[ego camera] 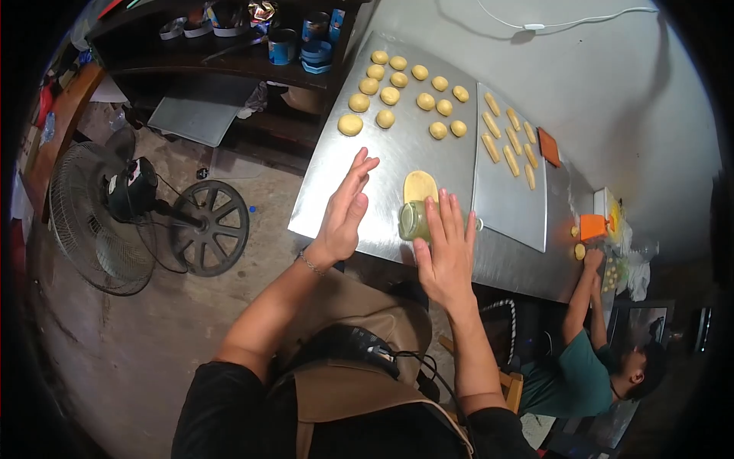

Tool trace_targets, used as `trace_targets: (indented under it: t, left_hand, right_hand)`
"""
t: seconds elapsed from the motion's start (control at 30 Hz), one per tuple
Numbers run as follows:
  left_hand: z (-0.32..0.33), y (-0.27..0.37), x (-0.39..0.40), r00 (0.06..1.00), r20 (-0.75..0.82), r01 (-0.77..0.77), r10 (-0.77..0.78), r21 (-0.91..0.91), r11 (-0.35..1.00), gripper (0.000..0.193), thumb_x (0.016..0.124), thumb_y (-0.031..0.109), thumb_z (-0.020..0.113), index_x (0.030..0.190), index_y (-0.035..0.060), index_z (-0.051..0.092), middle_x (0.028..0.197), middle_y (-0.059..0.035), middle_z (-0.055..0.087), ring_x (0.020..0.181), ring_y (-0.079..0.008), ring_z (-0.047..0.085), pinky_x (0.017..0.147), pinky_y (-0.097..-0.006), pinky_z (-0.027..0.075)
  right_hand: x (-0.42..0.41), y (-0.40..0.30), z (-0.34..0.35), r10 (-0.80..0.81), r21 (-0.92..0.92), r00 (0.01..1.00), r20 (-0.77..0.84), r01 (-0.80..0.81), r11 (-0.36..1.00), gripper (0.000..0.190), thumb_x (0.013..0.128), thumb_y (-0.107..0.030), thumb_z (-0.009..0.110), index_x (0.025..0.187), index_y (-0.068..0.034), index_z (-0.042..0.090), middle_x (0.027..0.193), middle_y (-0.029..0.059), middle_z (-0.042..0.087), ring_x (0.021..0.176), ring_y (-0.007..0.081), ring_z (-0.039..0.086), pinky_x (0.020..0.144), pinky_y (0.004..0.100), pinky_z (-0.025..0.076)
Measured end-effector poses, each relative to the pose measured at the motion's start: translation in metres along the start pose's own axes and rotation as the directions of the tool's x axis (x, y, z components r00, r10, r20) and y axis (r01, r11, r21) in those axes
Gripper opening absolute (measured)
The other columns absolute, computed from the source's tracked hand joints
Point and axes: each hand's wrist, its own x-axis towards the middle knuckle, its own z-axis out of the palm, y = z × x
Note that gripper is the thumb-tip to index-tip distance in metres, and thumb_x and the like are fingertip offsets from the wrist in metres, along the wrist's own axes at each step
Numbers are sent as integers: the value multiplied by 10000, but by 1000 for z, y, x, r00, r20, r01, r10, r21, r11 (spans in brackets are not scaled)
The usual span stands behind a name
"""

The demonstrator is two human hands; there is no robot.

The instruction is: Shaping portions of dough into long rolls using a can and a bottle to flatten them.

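Observation:
My right hand [447, 252] lies with outstretched fingers over a greenish glass jar [414, 222], which is on its side on the metal tabletop [378, 189]. Just beyond the jar, a flattened oval of yellow dough [420, 185] reaches out from under or behind it; their exact contact is hidden. My left hand [342, 215] is raised to the left of the jar, empty, its fingers extended. Several round dough balls [390, 96] sit in loose rows farther up the table. To their right, several finger-shaped dough sticks [512, 140] rest on a flat metal tray [504, 212].
A co-worker [567, 367] sits at the table's right end, hands by an orange object [593, 228] and a dough piece [580, 251]. A brown-orange flat piece [549, 146] lies beside the tray. At left are a floor fan [103, 218] and a dark shelf [229, 63] with tins.

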Motion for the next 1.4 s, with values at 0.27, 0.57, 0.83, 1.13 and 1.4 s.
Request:
trace_targets:
  t: [0.27, 0.57, 0.83, 1.13, 1.4]
  left_hand:
    - [6, -4, 6, 1000, -7, 22, -23, -21, 1000, 739, 1158, 540, 412, 1610, -45, 444, 1762, -307, 267, 1614, -399, 349, 1285, -489, 329]
    - [1, 1, 0, 1000, -2, 16, -16, -10, 1000, 729, 1162, 530, 409, 1613, -42, 439, 1760, -303, 275, 1614, -405, 350, 1299, -495, 311]
    - [-2, -4, 5, 999, 40, 37, -35, -50, 998, 783, 1161, 571, 361, 1636, -50, 387, 1774, -269, 242, 1641, -383, 283, 1334, -521, 235]
    - [1, -6, 1, 999, 10, 35, -35, -25, 999, 747, 1167, 540, 377, 1625, -49, 405, 1770, -266, 257, 1639, -378, 292, 1330, -520, 251]
    - [3, 0, 2, 999, 29, 35, -34, -18, 999, 755, 1165, 546, 371, 1617, -58, 414, 1765, -270, 271, 1636, -385, 300, 1326, -519, 253]
  right_hand:
    - [148, 44, 16, 33, -94, 996, 81, -25, 995, 649, 1145, -496, 353, 1672, -133, 461, 1753, 179, 380, 1644, 387, 300, 1332, 637, 120]
    - [12, 3, 1, 11, -19, 1000, 19, -11, 1000, 704, 1072, -367, 548, 1681, -42, 409, 1769, 213, 331, 1661, 401, 257, 1333, 632, 105]
    - [54, 12, 5, 38, -71, 998, 46, -34, 997, 685, 1105, -441, 485, 1679, -72, 424, 1768, 202, 339, 1648, 396, 287, 1334, 625, 115]
    - [154, 50, 26, 36, -36, 995, 98, -32, 999, 693, 1151, -536, 287, 1689, -123, 429, 1778, 169, 333, 1659, 376, 265, 1342, 622, 106]
    - [-16, -8, -1, 18, -1, 998, -57, -18, 1000, 669, 1087, -359, 545, 1660, -31, 436, 1736, 228, 388, 1649, 391, 287, 1331, 622, 130]
